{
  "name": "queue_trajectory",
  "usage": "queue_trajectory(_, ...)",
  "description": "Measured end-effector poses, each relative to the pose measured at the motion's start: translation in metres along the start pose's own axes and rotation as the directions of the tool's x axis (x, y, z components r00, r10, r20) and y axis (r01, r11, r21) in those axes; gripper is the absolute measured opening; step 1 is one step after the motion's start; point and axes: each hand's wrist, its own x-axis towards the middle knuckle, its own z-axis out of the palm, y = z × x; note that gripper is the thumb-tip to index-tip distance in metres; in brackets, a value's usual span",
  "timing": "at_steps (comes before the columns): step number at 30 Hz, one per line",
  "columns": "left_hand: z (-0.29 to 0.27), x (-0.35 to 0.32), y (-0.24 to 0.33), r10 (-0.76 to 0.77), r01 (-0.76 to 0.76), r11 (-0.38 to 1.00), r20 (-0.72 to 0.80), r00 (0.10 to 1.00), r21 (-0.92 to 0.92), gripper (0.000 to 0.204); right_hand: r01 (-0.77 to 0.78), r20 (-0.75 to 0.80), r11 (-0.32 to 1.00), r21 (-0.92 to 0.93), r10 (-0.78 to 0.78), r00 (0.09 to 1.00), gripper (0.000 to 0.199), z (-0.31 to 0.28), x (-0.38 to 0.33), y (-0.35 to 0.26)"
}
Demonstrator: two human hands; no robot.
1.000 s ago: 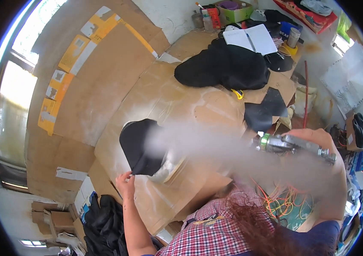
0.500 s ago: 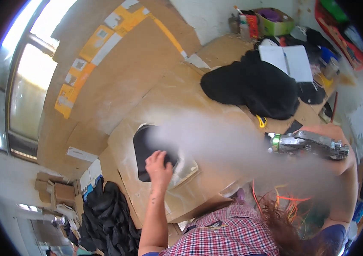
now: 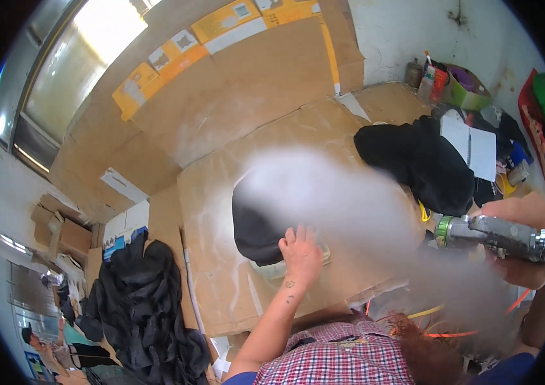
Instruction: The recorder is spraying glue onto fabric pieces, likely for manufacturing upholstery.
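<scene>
My right hand [image 3: 529, 221] is wrapped round a metal spray gun [image 3: 510, 239] with a green ring near its front. The gun points left across the table. A flat black fabric piece [image 3: 253, 228] with a rounded corner lies on the cardboard-covered table. My left hand [image 3: 302, 256] rests at its near right edge, fingers stretched and slightly apart. Beneath that hand, part of a pale board or pad [image 3: 271, 271] shows. A whitish, blurred haze [image 3: 298, 176] spreads over the fabric's upper right part and hides it.
A heap of black cloth [image 3: 413, 160] and an open notebook [image 3: 468, 147] lie at the right back. More black cloth [image 3: 141, 301] hangs at the left. Cardboard sheets [image 3: 253, 96] line the wall. Orange hoses [image 3: 452, 334] run below the gun. Another person [image 3: 48, 351] is far left.
The view has turned, so the scene sits further right and lower on the right. The left hand has shifted along the fabric's near edge. The spray gun stays in the right hand; haze continues.
</scene>
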Motion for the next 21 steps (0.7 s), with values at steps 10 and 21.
queue_trajectory(10, -0.033, -0.055, -0.067, -0.089, 0.032, 0.965, -0.208, 0.974, -0.261, 0.047, -0.286, -0.249, 0.928, 0.238, 0.343, 0.906, 0.055, 0.086, 0.034, -0.063)
queue_trajectory(21, -0.031, -0.095, -0.096, 0.135, -0.238, 0.849, -0.241, 0.961, -0.472, 0.048, -0.407, -0.271, 0.902, 0.145, 0.432, 0.86, 0.065, 0.179, 0.073, -0.182)
